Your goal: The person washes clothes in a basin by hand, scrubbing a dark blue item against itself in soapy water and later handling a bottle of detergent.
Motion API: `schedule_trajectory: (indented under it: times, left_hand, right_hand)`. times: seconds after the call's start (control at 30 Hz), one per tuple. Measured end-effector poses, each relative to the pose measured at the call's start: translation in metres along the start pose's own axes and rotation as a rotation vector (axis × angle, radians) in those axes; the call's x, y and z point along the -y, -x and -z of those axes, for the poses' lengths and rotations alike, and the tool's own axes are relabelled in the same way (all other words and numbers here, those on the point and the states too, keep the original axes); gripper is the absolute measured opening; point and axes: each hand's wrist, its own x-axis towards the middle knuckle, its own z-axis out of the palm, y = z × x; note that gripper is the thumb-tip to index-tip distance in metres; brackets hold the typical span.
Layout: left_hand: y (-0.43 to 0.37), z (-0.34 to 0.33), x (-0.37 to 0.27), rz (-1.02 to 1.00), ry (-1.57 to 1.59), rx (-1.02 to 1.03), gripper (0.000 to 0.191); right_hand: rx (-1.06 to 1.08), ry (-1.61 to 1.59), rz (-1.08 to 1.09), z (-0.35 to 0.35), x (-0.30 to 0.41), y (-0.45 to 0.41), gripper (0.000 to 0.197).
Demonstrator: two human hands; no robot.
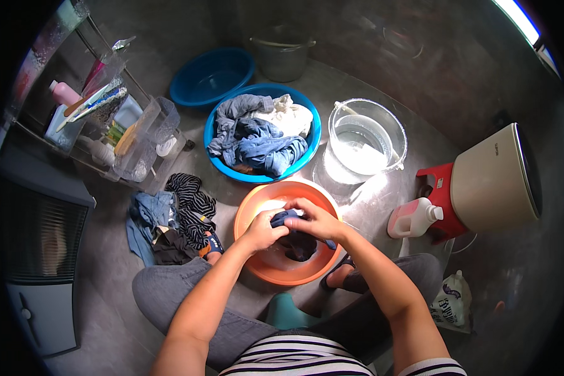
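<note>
Both my hands hold a dark navy garment [301, 246] over an orange basin [286, 278], between my feet. My left hand [262, 229] grips one side of the bunched cloth. Opposite it, my right hand [316, 221] closes on the cloth with bent fingers, close to the left. Part of the garment hangs down into the basin, where some whitish liquid shows. Just beyond the orange basin stands a blue basin [207, 134] heaped with blue denim clothes [272, 150] and a white garment [289, 115].
At left lie a striped garment [190, 197] and jeans [148, 216], beside a wire shelf rack [141, 89] of bottles and brushes. A clear bucket of water [364, 141] stands right of the blue basin. Farther right are a detergent jug [411, 218] and a beige appliance [491, 178] on a red base.
</note>
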Motion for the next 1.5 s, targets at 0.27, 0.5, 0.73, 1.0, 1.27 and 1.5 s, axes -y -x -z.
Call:
schedule_trajectory:
  times: [0.27, 0.5, 0.73, 1.0, 1.27, 1.5]
  left_hand:
    - [0.009, 0.023, -0.029, -0.038, 0.208, -0.101, 0.048]
    - [0.007, -0.027, 0.053, 0.362, 0.966, -0.299, 0.032]
    - [-0.029, -0.072, -0.007, 0.400, 1.010, -0.305, 0.032]
    - [0.008, -0.028, -0.020, 0.076, -0.150, -0.005, 0.062]
    - [0.008, -0.017, -0.062, 0.153, 0.982, 0.053, 0.062]
    - [0.010, -0.025, -0.032, 0.191, 0.993, -0.380, 0.054]
  right_hand:
    - [-0.143, 0.212, 0.032, 0.040, -0.050, 0.021, 0.032]
    - [-0.426, 0.337, 0.450, -0.091, 0.085, 0.015, 0.013]
    - [-0.655, 0.643, 0.188, -0.047, 0.020, -0.013, 0.038]
    - [-0.259, 0.060, 0.047, -0.003, 0.010, 0.002, 0.051]
    - [-0.195, 0.161, 0.111, 0.059, -0.045, 0.044, 0.050]
    - [-0.404, -0.371, 0.149, 0.016, 0.050, 0.030, 0.062]
